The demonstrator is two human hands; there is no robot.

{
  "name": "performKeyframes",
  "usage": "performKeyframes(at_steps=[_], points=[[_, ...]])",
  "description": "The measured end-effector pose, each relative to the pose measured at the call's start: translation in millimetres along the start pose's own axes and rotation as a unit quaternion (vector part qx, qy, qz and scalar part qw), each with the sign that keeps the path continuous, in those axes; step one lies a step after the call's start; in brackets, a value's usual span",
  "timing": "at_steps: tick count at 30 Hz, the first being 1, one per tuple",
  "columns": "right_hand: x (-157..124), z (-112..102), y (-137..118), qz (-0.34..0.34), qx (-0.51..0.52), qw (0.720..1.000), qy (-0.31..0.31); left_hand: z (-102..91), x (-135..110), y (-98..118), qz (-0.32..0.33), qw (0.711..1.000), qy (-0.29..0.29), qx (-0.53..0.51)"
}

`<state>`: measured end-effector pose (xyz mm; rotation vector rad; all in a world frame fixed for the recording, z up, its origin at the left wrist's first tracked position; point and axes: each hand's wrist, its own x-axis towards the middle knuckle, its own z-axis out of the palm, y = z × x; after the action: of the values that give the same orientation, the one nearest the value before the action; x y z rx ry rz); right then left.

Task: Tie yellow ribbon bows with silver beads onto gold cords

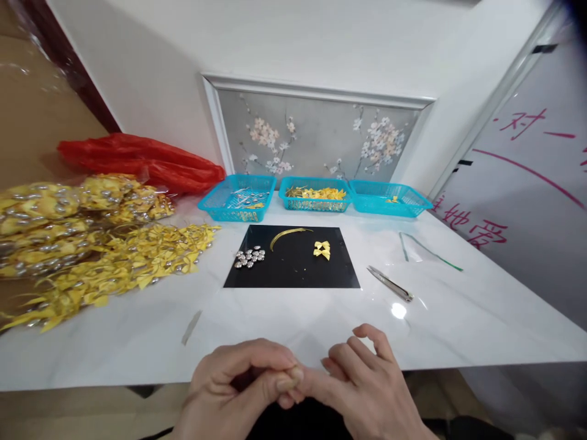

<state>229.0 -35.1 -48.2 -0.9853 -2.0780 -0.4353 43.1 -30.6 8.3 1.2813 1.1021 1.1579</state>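
Table [137, 342], pale and marbled, bears a black mat [284, 269] beyond the left hand [238, 379] and right hand [367, 382], whose fingertips meet in a narrow pinch; whether anything sits between them I cannot tell. Curved across the mat's far side, the gold strands [282, 233] look thin and springy, best lifted by one end, while the yellow bows [324, 252] on its right seem light and soft, best nipped at the middle. Silvery beads [250, 259] at the left look hard and slippery, wanting a grip across their sides.
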Motion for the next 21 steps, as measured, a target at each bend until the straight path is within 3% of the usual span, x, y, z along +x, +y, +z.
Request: performKeyframes(at_steps=[3, 5, 8, 11, 16, 21], points=[[2.4, -3.8, 7.2, -0.009, -0.025, 0.999, -0.028, 7.9, 8.5, -6.5, -0.055, 0.997, 0.006, -0.055], [5.0, -6.7, 17.2, -0.019, -0.019, 0.998, -0.061, 11.9, 15.0, -11.0, -0.088, 0.990, 0.042, -0.106], [12.5, -9.2, 41.8, 0.062, 0.065, 0.992, -0.090, 11.0, 22.1, -15.9, -0.103, 0.982, 0.095, -0.124], [28.6, -4.7, 74.8, 0.157, 0.115, 0.975, -0.110, 0.7, 23.4, -18.8, -0.076, 0.991, 0.079, -0.076], [68.3, 29.1, 124.5, 0.222, 0.094, 0.950, -0.196, -20.1, 21.2, -23.2, -0.081, 0.987, 0.120, -0.070], [89.2, 71.6, 145.7, 0.282, 0.036, 0.918, -0.276, -33.5, 22.3, -38.4, -0.077, 0.982, 0.159, -0.070]])
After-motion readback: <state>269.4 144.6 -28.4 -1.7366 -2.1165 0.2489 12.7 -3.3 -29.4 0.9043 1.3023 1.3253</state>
